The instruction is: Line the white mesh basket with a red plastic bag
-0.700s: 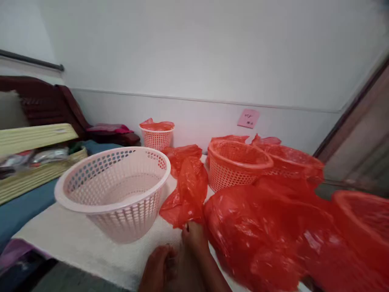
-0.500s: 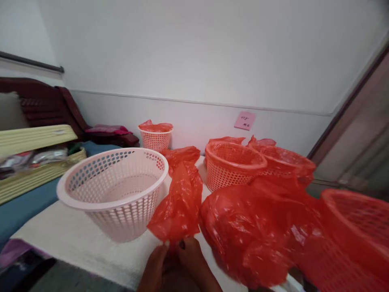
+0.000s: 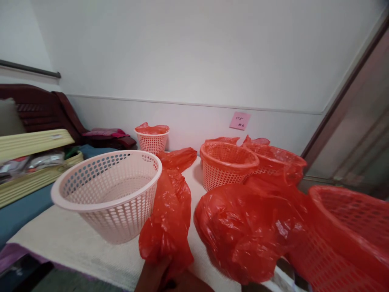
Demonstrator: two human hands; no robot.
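Left hand: grasping red bag, fingertips hidden | right hand: cut off below, grip cannot be told

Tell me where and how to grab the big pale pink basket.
Grip the basket under its rim, probably best from the near left: the rim is broad and flares outward above sloping sides, while the red bag crowds the right side.

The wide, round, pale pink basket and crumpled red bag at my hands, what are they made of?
Pale pink basket: probably moulded plastic, satin finish, given regular holes and smooth rim. Red bag: likely thin, glossy plastic film, from sharp highlights and creases.
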